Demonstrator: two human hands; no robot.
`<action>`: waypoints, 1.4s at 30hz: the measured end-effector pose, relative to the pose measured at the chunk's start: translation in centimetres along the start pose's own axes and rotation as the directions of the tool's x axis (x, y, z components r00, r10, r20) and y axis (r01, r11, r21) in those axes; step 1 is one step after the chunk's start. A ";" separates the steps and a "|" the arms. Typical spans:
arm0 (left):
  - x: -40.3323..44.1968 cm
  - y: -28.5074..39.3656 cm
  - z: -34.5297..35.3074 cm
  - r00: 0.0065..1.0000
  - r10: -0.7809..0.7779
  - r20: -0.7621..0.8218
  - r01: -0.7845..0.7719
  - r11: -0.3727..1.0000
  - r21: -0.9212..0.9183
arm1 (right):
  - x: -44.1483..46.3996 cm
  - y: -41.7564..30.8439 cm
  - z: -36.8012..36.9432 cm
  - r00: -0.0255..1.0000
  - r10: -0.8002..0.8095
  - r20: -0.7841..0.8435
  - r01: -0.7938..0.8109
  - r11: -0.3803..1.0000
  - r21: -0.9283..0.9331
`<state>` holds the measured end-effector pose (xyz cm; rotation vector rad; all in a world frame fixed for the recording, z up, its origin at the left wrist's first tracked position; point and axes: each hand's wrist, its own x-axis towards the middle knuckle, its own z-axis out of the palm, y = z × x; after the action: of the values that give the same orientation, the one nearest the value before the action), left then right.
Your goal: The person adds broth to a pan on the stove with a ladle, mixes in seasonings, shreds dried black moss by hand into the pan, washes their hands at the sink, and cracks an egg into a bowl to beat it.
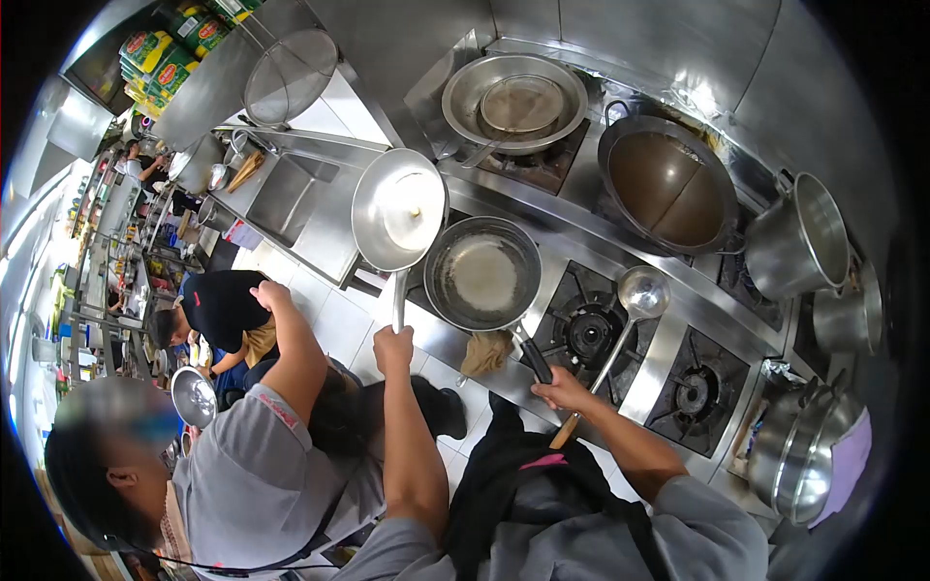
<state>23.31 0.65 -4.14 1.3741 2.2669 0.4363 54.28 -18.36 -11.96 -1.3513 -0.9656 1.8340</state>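
My left hand [393, 351] is wrapped round the metal handle of a shiny steel pan [373, 208], which is raised beside the stove edge with a bright, glaring inside. My right hand [560, 389] grips the black handle of a dark frying pan [482, 276], just right of the steel pan; its inside has a pale round middle. A ladle [643, 292] with a wooden handle end leans over a burner, its handle passing close to my right hand. A brown cloth [486, 353] hangs at the stove's front edge under the frying pan.
Behind are a steel bowl [513, 73] with a strainer and a wok [668, 184] of brown liquid. Pots [799, 237] stand at right. Burners [593, 331] lie ahead. A sink [291, 198] is at left. A co-worker [262, 474] in grey stands close on the left; another bends beyond.
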 end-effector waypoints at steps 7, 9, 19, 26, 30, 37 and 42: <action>-1.9 0.1 -2.0 1.000 -0.018 0.004 0.018 1.000 -0.024 | 5.8 0.6 5.3 0.999 0.009 -0.051 -0.003 0.993 0.120; -2.1 -1.3 -2.6 1.000 0.006 -0.011 -0.006 1.000 -0.019 | 6.9 1.1 7.7 0.996 0.005 -0.089 0.008 0.989 0.146; -4.0 -4.8 -2.5 0.971 0.239 0.005 -0.239 0.971 -0.005 | 8.0 1.1 11.1 0.987 0.149 -0.064 -0.127 0.954 0.273; -13.3 -6.5 -3.8 0.933 0.347 0.095 -0.358 0.921 0.152 | -6.6 11.0 4.0 0.858 0.483 -0.173 -0.426 0.859 0.286; -17.3 -6.2 -2.8 0.908 0.325 0.264 -0.372 0.915 0.153 | -8.6 16.3 3.9 0.677 0.711 -0.189 -0.606 0.684 0.406; -21.1 -4.1 3.1 0.792 0.404 0.458 -0.476 0.878 0.048 | -7.4 14.9 6.8 0.721 0.610 -0.328 -0.121 0.577 0.808; -24.5 -2.5 8.7 0.796 0.384 0.468 -0.491 0.861 0.130 | -14.6 18.4 3.3 0.580 0.420 -0.698 -0.026 0.866 0.499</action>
<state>35.86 -22.00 -7.51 1.9231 1.6690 -0.0241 53.35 -40.67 -19.95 -1.7806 0.1235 1.2281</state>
